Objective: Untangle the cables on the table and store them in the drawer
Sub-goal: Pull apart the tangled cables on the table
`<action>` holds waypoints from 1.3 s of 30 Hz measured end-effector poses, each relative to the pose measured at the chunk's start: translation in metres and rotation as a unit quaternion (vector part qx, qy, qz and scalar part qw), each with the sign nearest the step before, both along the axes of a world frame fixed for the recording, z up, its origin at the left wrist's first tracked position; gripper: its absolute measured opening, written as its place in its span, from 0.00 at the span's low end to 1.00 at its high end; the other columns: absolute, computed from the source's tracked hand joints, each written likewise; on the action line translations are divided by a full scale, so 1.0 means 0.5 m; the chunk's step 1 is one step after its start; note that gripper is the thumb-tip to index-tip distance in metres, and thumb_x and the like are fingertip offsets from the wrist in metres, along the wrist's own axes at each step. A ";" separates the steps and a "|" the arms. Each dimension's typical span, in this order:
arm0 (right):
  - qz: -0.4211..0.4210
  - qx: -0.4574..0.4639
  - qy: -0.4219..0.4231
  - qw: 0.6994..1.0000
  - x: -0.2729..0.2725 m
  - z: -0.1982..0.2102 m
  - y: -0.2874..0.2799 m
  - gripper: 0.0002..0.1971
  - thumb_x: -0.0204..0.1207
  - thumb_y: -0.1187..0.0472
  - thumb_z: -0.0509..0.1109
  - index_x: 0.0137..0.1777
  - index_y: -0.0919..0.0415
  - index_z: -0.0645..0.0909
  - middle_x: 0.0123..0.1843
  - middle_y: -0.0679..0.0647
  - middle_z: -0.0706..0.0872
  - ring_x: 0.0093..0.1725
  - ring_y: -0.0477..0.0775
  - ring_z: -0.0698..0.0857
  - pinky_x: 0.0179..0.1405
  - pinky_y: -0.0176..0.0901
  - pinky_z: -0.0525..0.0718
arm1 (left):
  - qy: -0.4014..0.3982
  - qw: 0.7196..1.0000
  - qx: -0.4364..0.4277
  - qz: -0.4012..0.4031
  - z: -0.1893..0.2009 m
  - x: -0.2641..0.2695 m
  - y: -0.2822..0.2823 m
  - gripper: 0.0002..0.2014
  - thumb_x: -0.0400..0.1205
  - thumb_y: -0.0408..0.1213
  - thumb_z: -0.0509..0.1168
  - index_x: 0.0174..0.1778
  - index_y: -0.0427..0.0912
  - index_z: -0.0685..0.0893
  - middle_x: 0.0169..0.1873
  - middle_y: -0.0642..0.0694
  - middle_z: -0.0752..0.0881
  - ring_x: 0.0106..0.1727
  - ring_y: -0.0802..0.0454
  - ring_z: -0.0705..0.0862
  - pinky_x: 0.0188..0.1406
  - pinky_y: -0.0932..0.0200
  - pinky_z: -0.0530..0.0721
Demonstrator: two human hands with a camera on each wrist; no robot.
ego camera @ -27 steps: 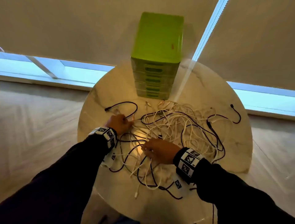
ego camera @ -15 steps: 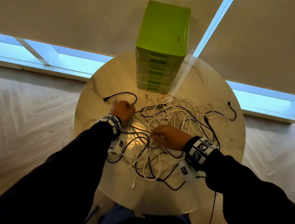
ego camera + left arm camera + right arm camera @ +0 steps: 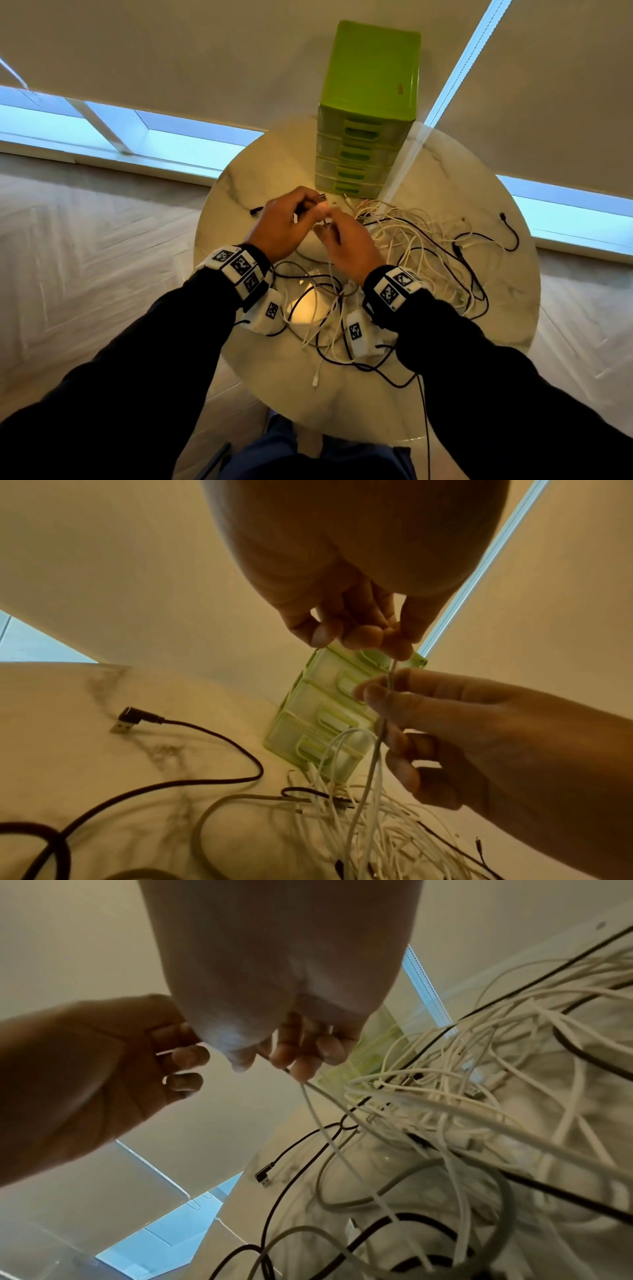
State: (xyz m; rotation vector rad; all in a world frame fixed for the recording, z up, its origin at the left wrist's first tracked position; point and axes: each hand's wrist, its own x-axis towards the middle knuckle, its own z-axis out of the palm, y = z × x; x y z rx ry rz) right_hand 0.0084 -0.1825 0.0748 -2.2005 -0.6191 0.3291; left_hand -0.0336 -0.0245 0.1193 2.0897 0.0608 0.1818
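Both hands, off the counter since 0.9 seconds ago, now raised: left hand and right hand pinch 1 white cable, starting extraction.

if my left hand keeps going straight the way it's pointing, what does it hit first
Probably the right hand's fingertips, right ahead of the left hand on the same white cable. Beyond them stands the green drawer unit, though depth is uncertain.

A round counter with a pale, marbled top stands on a light wood floor. Behind it hang big cream window blinds. Under the blinds, a low strip of window shines bright blue.
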 end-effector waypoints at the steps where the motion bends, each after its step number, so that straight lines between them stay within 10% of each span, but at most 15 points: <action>1: 0.029 -0.016 -0.019 0.999 -0.001 -0.002 -0.003 0.08 0.86 0.51 0.63 0.56 0.54 0.80 0.40 0.49 0.78 0.41 0.50 0.77 0.42 0.51 0.78 | -0.004 1.000 -0.012 0.000 0.011 -0.004 0.002 0.07 0.86 0.42 0.68 0.57 0.44 0.85 0.42 0.51 0.90 0.45 0.57 0.87 0.46 0.67 0.83; 9: 0.093 -0.056 -0.020 0.994 0.004 0.014 -0.070 0.17 0.89 0.52 0.58 0.41 0.57 0.81 0.41 0.51 0.79 0.44 0.51 0.78 0.48 0.47 0.75 | 0.072 0.995 -0.056 -0.032 0.024 -0.006 0.045 0.19 0.84 0.60 0.62 0.61 0.49 0.81 0.47 0.52 0.88 0.45 0.55 0.83 0.50 0.56 0.81; 12: 0.105 -0.060 -0.023 0.992 -0.005 0.024 -0.071 0.17 0.88 0.53 0.59 0.42 0.59 0.82 0.45 0.55 0.77 0.45 0.54 0.79 0.50 0.48 0.76 | 0.079 0.994 -0.043 -0.068 -0.002 -0.015 -0.006 0.15 0.87 0.49 0.64 0.66 0.47 0.81 0.50 0.49 0.85 0.47 0.57 0.82 0.47 0.70 0.79; 16: 0.091 -0.031 -0.025 0.995 -0.014 0.029 -0.079 0.15 0.87 0.57 0.61 0.43 0.61 0.84 0.50 0.57 0.77 0.50 0.54 0.79 0.54 0.43 0.75 | 0.091 0.993 -0.063 -0.030 -0.028 -0.008 -0.048 0.16 0.89 0.50 0.60 0.65 0.47 0.85 0.56 0.50 0.86 0.57 0.58 0.84 0.58 0.57 0.83; 23: 0.083 0.003 0.046 0.995 -0.030 0.040 -0.093 0.16 0.90 0.53 0.56 0.42 0.53 0.79 0.38 0.45 0.83 0.38 0.41 0.80 0.44 0.34 0.76 | 0.050 0.987 -0.145 -0.054 0.018 -0.017 -0.073 0.18 0.94 0.39 0.49 0.43 0.37 0.78 0.47 0.38 0.88 0.49 0.58 0.87 0.53 0.66 0.81; 29: 0.118 -0.073 0.047 0.989 -0.019 0.019 -0.146 0.18 0.91 0.52 0.51 0.43 0.58 0.75 0.37 0.51 0.80 0.36 0.49 0.78 0.40 0.40 0.73 | -0.016 0.948 -0.318 0.022 0.099 0.005 0.001 0.20 0.94 0.45 0.46 0.37 0.44 0.71 0.25 0.51 0.73 0.28 0.51 0.75 0.48 0.47 0.87; 34: 0.120 -0.120 0.037 0.985 0.010 0.032 -0.172 0.13 0.90 0.53 0.54 0.44 0.50 0.74 0.37 0.43 0.78 0.38 0.49 0.77 0.41 0.43 0.69 | -0.003 0.975 -0.212 0.059 0.138 -0.002 0.027 0.23 0.93 0.45 0.51 0.30 0.45 0.70 0.22 0.54 0.70 0.26 0.54 0.67 0.32 0.58 0.71; 39: 0.049 -0.073 -0.004 0.996 0.024 0.057 -0.168 0.12 0.90 0.51 0.55 0.45 0.50 0.75 0.39 0.50 0.85 0.38 0.53 0.82 0.40 0.45 0.78 | 0.236 0.971 -0.019 -0.028 0.059 -0.034 -0.040 0.26 0.91 0.50 0.52 0.37 0.42 0.88 0.35 0.50 0.91 0.37 0.53 0.83 0.48 0.53 0.82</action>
